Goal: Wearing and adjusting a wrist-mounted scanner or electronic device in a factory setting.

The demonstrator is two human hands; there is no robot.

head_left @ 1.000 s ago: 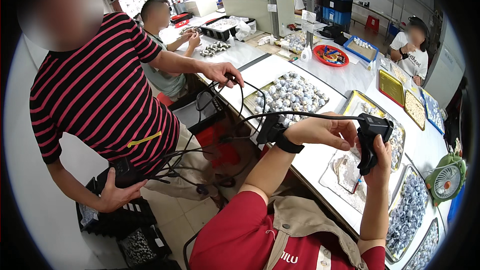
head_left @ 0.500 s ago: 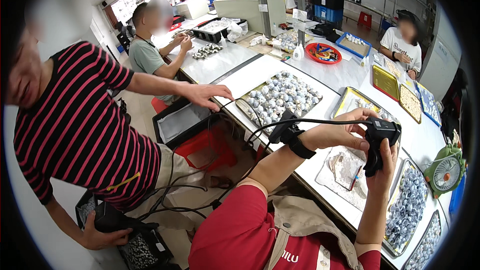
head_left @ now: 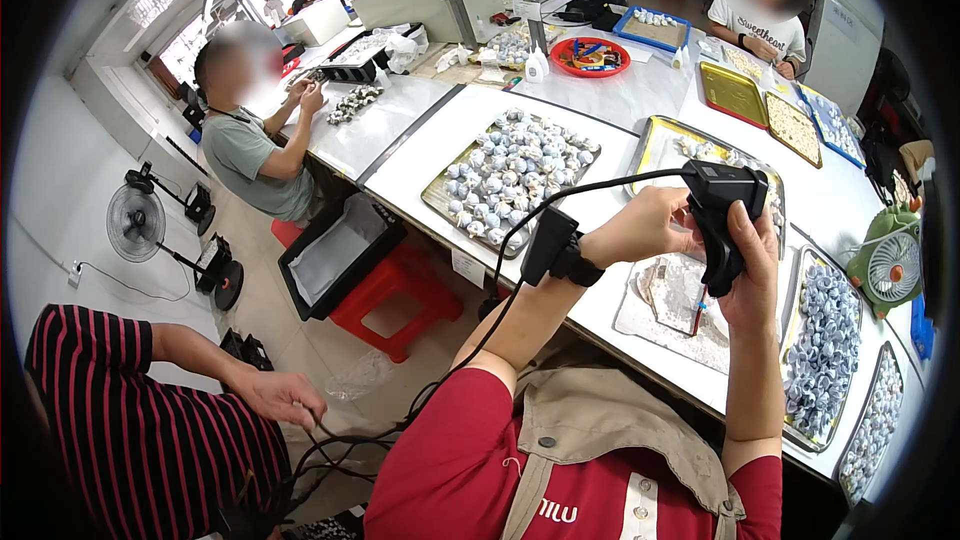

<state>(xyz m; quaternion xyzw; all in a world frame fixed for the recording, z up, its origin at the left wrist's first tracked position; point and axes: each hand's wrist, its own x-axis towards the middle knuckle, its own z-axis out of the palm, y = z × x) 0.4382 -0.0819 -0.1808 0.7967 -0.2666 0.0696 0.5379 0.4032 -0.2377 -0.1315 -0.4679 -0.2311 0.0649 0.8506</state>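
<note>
My right hand (head_left: 752, 275) is closed around a black boxy device (head_left: 722, 205) with a dangling black strap, holding it up over the table. My left hand (head_left: 652, 225) reaches the same device from the left, its fingers curled at its side and partly hidden behind it. A similar black unit (head_left: 550, 245) is strapped to my left wrist, and a black cable (head_left: 600, 183) arcs over my left hand to the held device. Below my hands lies a whitish board (head_left: 650, 325) with a thin red-and-blue tool (head_left: 697, 317) on it.
Trays of pale round pieces (head_left: 515, 175) and blue-grey cup-like pieces (head_left: 825, 350) flank my hands. A green fan (head_left: 888, 265) stands right. At lower left a person in a striped shirt (head_left: 150, 430) has a hand by trailing cables (head_left: 330, 465). A red stool (head_left: 395, 310) stands under the table's edge.
The striped-shirt person has moved down and left, drawing the outstretched hand back from the table edge to the cables. My hands have shifted slightly left in view and still hold the device.
</note>
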